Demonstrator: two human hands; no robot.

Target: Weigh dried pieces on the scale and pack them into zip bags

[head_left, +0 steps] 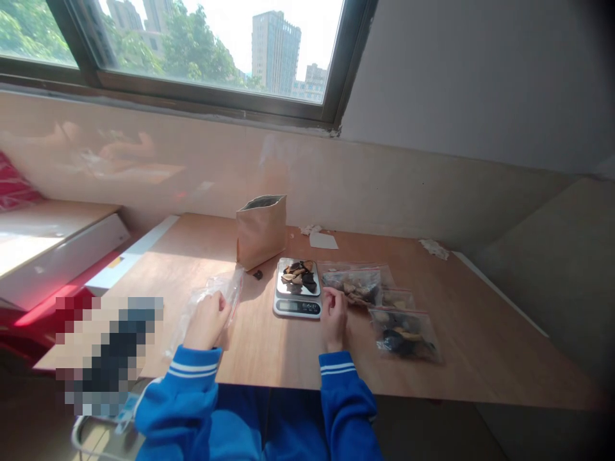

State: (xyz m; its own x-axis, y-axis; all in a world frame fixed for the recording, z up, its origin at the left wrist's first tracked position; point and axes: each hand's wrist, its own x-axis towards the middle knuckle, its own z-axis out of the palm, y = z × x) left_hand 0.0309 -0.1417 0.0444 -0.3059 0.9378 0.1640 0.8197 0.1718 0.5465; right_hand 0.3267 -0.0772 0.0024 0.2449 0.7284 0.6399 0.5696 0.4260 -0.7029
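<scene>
A digital kitchen scale stands at the middle of the table, with a small heap of dark and tan dried slices on its shiny plate. My left hand is closed in a loose fist and rests on a clear plastic bag left of the scale. Close against the scale's right edge, my right hand is curled closed, and nothing shows in it. Zip bags of dried pieces lie right of that hand: one with pale brown pieces, another with dark ones. Characters on the display are too small to read.
Behind the scale, an open brown paper pouch stands upright. A dark fragment lies by its base. White paper scraps are at the back edge, with crumpled tissue farther right. A pixelated patch covers the table's left front.
</scene>
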